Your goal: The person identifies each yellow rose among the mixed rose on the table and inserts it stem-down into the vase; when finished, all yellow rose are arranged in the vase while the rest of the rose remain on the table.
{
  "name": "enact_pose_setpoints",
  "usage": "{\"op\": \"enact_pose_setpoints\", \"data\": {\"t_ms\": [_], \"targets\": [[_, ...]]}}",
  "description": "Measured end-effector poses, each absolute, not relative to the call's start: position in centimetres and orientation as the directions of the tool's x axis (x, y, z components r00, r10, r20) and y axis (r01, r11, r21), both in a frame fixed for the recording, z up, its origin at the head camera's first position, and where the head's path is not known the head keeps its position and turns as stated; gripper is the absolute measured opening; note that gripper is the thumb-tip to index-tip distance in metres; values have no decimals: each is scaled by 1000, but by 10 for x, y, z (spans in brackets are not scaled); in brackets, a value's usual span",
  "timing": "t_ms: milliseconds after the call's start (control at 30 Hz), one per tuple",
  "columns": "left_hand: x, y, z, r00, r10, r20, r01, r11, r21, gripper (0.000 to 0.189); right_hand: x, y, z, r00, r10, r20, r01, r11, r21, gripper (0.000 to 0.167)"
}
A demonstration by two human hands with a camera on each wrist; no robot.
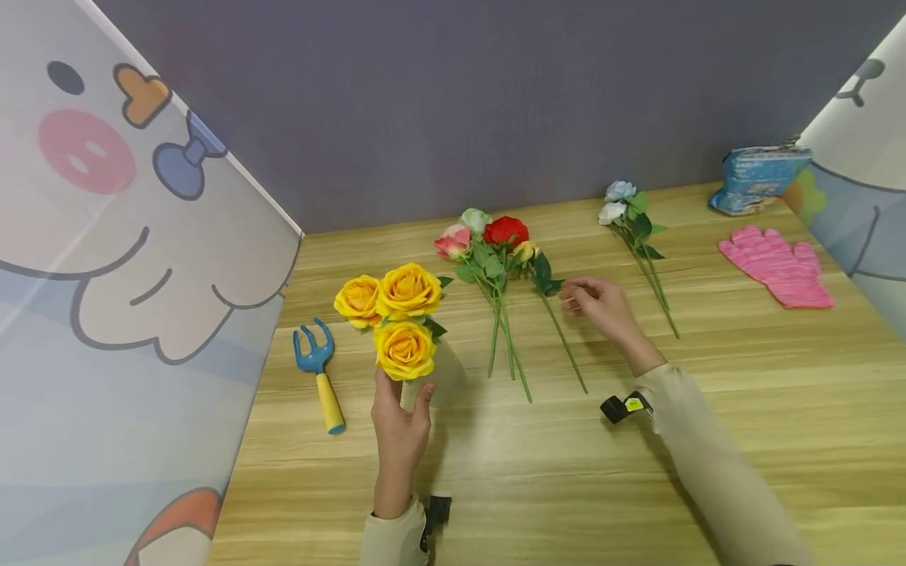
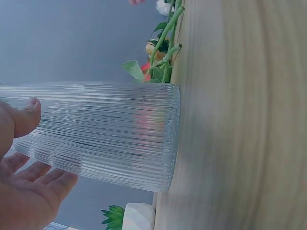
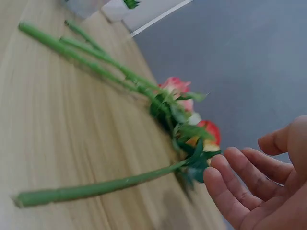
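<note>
My left hand point(image 1: 399, 424) holds a clear ribbed glass vase point(image 2: 105, 129), thumb on one side and fingers on the other. The vase stands on the table in the left wrist view; the blooms mostly hide it in the head view. Three yellow roses point(image 1: 406, 350) top it. My right hand point(image 1: 598, 306) hovers beside the leaves of a single pale yellow rose point(image 1: 526, 251), fingers loosely bent and holding nothing. That rose lies by a red rose point(image 1: 506, 231), a pink rose point(image 1: 453, 241) and a pale green flower point(image 1: 476, 219), their stems pointing towards me.
A blue garden fork point(image 1: 314, 362) with a yellow handle lies left. Blue and white flowers point(image 1: 620, 203) lie right, near a pink glove point(image 1: 778, 267) and a blue bag point(image 1: 760, 179). A white pot point(image 2: 139, 216) with a green plant stands behind the vase. A grey panel point(image 1: 495, 102) backs the table.
</note>
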State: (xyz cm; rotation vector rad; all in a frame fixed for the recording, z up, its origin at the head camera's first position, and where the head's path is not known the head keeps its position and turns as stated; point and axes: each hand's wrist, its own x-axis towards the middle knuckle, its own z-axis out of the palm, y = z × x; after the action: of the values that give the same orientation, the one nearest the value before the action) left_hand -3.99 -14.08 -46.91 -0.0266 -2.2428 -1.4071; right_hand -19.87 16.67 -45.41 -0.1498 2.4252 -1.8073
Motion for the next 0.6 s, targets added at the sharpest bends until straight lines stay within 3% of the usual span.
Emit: {"op": "enact_pose_setpoints", "data": {"t_ms": [267, 600], "targets": [[-38, -141, -470, -878, -241, 413, 265, 474, 840, 70, -215, 164, -468, -943, -242, -229, 164, 262, -951, 41], [-40, -141, -469, -871, -236, 431, 276, 490, 827, 70, -227, 164, -475, -910, -276, -310, 221, 310, -925, 42]]}}
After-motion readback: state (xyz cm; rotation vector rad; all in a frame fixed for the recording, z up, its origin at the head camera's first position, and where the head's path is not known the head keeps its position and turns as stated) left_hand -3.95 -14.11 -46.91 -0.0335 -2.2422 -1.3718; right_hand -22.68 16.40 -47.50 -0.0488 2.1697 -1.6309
